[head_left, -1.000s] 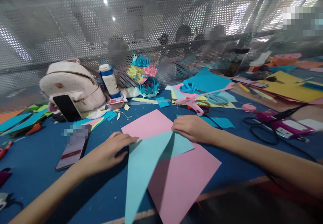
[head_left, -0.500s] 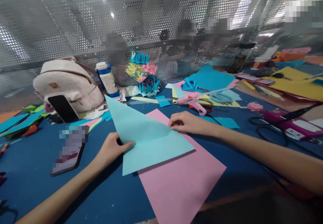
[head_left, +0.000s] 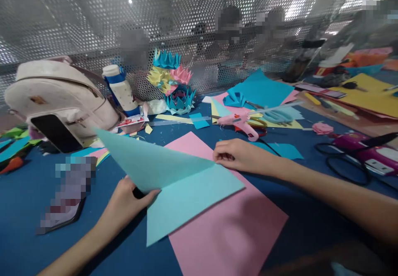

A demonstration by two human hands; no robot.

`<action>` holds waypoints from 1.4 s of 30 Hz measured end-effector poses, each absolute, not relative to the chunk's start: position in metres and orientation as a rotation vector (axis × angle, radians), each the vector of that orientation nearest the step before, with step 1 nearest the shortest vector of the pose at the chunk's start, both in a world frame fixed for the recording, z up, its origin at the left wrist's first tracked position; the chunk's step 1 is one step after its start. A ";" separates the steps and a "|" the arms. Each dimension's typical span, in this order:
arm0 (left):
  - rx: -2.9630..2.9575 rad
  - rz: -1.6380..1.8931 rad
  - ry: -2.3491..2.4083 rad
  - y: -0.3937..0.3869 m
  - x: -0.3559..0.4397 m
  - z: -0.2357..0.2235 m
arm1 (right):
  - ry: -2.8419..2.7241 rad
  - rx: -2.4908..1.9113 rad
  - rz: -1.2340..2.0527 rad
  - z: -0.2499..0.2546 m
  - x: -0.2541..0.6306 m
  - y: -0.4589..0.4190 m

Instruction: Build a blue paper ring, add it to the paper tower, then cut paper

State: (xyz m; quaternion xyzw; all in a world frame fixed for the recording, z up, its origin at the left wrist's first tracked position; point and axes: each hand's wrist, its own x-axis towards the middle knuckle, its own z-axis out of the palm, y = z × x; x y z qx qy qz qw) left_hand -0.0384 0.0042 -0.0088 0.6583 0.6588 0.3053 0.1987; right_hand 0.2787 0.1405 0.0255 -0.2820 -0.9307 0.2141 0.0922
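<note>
A light blue paper sheet (head_left: pixel 183 185) lies folded on a pink paper sheet (head_left: pixel 230 230) on the blue table. Its upper flap lifts toward the left, ending in a point near the white bag. My left hand (head_left: pixel 124 203) grips the fold's left end, thumb on top, fingers under the flap. My right hand (head_left: pixel 238 156) pinches the fold's right end, fingers closed on the paper.
A white bag (head_left: pixel 59 98) with a dark phone (head_left: pixel 56 133) leaning on it stands at the left. Another phone (head_left: pixel 66 197) lies near my left arm. Paper flowers (head_left: pixel 174 83), a bottle (head_left: pixel 120 89), a pink glue gun (head_left: pixel 239 122), scissors and coloured sheets crowd the far side. A perforated metal screen stands behind.
The blue paper's long corner swung up from the near edge and over toward the far left. My hands stayed at the two ends of the fold. The camera shifted slightly.
</note>
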 end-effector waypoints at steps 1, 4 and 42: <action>1.824 0.881 1.857 0.003 -0.038 -0.010 | -2.773 -0.834 0.607 0.026 0.279 0.140; 1.797 0.934 1.880 0.000 -0.037 -0.012 | -2.790 -0.831 0.555 0.025 0.279 0.138; 3.053 0.265 1.431 -0.023 -0.025 0.020 | -3.073 -0.627 0.171 0.040 0.288 0.119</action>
